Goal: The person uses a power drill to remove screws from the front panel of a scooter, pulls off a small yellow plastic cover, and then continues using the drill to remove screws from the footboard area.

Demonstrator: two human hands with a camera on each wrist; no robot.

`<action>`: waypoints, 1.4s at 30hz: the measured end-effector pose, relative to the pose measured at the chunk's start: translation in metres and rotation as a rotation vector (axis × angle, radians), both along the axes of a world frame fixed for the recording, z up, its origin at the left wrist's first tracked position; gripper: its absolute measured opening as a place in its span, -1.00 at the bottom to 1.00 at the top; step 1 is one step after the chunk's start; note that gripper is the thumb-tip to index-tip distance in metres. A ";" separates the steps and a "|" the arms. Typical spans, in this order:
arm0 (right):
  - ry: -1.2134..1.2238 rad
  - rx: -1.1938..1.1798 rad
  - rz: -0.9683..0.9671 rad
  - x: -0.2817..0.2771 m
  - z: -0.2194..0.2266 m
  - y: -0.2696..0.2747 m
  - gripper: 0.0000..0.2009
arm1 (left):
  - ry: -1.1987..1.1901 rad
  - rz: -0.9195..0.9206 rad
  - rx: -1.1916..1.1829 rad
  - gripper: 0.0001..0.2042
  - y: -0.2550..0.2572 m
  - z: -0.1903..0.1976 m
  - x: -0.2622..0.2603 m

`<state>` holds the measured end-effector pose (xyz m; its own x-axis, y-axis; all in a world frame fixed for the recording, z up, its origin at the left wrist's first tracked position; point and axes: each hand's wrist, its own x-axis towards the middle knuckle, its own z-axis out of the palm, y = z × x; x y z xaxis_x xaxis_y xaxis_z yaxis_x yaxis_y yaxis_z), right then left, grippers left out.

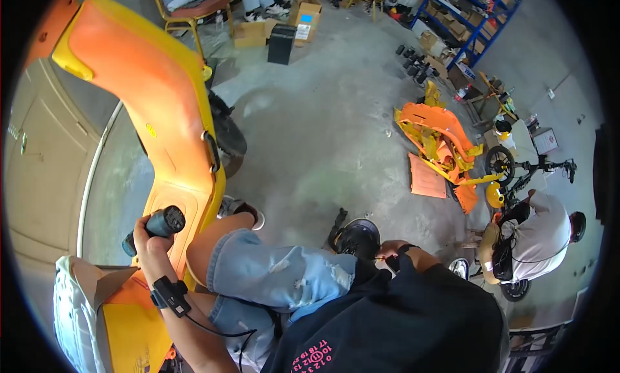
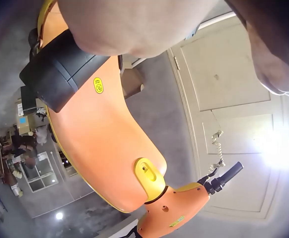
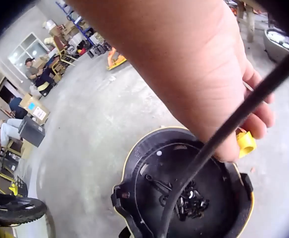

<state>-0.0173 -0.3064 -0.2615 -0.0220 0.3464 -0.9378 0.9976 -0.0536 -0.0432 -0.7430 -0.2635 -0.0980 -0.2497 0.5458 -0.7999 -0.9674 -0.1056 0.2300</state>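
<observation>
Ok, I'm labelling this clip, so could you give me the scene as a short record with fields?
left_hand: left hand grips a dark cylindrical tool
right_hand: right hand pinches a small yellow piece over the container's rim
container: round black container on the floor
contents: small dark parts, too jumbled to identify
large_item: orange and yellow scooter body
background: orange and yellow panels, person in a light shirt

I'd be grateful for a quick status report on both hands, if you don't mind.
Left hand gripping dark cylinder. Right hand pinching yellow piece beside bowl. Cable crosses right wrist view.
</observation>
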 end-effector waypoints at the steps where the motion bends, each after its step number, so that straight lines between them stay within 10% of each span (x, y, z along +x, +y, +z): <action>1: 0.047 -0.019 -0.108 0.000 -0.001 0.009 -0.63 | 0.004 -0.011 0.013 -0.91 0.002 -0.002 -0.001; 7: -0.146 0.157 -0.220 -0.009 0.029 0.081 -0.59 | -0.010 0.017 -0.093 -0.85 -0.009 -0.004 -0.006; 9: 0.007 0.592 0.168 -0.006 0.036 0.104 -0.58 | 0.042 0.014 -0.100 -0.82 -0.016 -0.005 -0.006; 12: 0.026 0.472 0.439 -0.013 0.035 0.147 -0.60 | 0.047 0.042 0.075 -0.88 -0.032 -0.006 0.001; 13: 0.122 0.536 0.463 -0.029 0.053 0.157 -0.61 | 0.862 -0.127 0.168 -0.90 -0.059 0.021 0.034; 16: 0.238 0.657 0.496 -0.082 0.103 0.190 -0.65 | -0.043 0.186 0.088 -0.92 -0.036 0.021 0.021; 23: 0.625 1.022 0.497 -0.275 0.291 0.177 -0.69 | -0.132 0.342 0.141 -0.87 -0.049 0.043 0.040; 42: 1.422 2.260 0.809 -0.611 0.564 0.208 -0.56 | -0.050 0.214 0.115 -0.93 -0.038 0.034 0.033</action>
